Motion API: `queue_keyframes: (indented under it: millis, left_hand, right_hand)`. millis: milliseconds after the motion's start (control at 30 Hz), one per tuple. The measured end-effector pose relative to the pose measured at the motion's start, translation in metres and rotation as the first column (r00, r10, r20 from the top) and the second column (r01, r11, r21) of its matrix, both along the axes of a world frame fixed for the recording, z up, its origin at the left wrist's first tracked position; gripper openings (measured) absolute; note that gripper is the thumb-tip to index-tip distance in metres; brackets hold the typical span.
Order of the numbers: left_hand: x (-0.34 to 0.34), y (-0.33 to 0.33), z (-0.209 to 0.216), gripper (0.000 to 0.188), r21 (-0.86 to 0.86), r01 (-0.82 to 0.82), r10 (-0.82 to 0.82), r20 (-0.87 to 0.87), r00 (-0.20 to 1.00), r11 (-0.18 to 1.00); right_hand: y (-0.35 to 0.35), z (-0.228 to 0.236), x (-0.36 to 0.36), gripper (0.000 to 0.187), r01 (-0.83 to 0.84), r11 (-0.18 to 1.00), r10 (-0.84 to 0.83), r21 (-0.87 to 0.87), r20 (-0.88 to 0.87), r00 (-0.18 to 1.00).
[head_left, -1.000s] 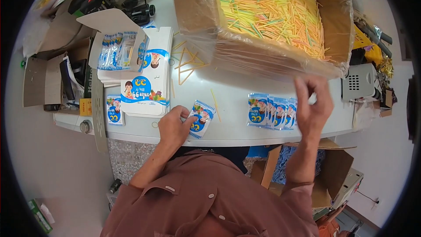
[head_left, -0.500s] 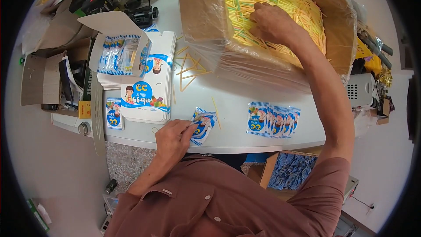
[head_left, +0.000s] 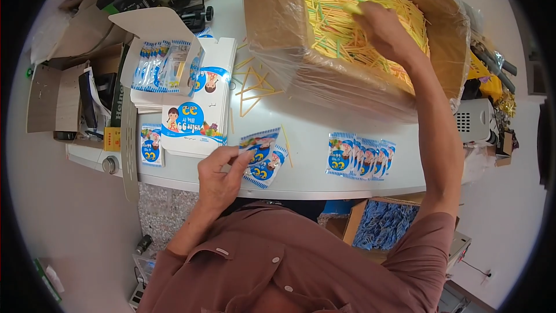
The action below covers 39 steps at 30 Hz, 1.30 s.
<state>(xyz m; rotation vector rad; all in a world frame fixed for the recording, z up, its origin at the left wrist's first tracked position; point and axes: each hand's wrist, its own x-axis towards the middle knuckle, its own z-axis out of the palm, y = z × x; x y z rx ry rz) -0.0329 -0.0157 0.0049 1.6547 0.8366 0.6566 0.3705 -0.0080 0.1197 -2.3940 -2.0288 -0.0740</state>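
Note:
Between the thumb and fingers of my left hand (head_left: pixel 217 175) is a small blue-and-white sachet (head_left: pixel 262 142), lifted at a tilt. Below it another sachet (head_left: pixel 269 167) lies on the table. My right hand (head_left: pixel 387 30) is inside a large plastic-lined cardboard box (head_left: pixel 272 17), over a mass of thin yellow, green and orange sticks (head_left: pixel 330 6). Its fingers are closed on a small bunch of yellow-green sticks (head_left: pixel 351 8). A fanned row of sachets (head_left: pixel 362 156) lies to the right on the table.
An open white carton (head_left: pixel 145 26) packed with sachets stands at left, beside stacked printed cartons (head_left: pixel 194 119). Loose sticks (head_left: pixel 252 88) are scattered near the big box. One sachet (head_left: pixel 152 146) lies near the left edge. A box of blue packets (head_left: pixel 385 226) sits below the table's edge.
My left hand has raised a sachet, exposing the one beneath. My right hand has moved slightly right and now shows a bunch of sticks in its fingers.

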Motion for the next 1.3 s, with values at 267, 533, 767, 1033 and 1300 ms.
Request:
queue_keyframes:
  millis: [267, 533, 767, 1033, 1300]
  left_hand:
    - [0.030, 0.029, 0.053, 0.014, -0.395, -0.045, 0.275, 0.550, 0.788, 0.918]
    - [0.071, 0.004, 0.087, 0.026, -0.666, 0.551, -0.555, 0.240, 0.797, 0.503]
    - [0.047, -0.014, 0.029, 0.024, -0.744, 0.417, -0.439, 0.185, 0.879, 0.522]
    - [0.038, 0.022, 0.001, 0.022, -0.248, 0.017, 0.046, 0.249, 0.967, 0.969]
    - [0.022, 0.006, -0.012, 0.028, 0.332, 0.454, -0.108, -0.699, 0.707, 0.827]
  right_hand:
    - [-0.075, 0.045, -0.076, 0.035, 0.151, 0.987, 0.005, 0.052, -0.955, 0.295]
    - [-0.144, -0.096, -0.210, 0.036, -0.227, 0.973, -0.202, -0.042, -0.632, -0.749]
    - [-0.167, -0.126, -0.242, 0.026, -0.016, 0.997, -0.055, -0.069, -0.601, -0.797]
    - [-0.156, -0.183, -0.199, 0.016, 0.428, 0.857, 0.083, 0.286, -0.898, 0.432]
    - [-0.153, -0.190, -0.206, 0.019, 0.423, 0.857, 0.016, 0.294, -0.836, 0.549]
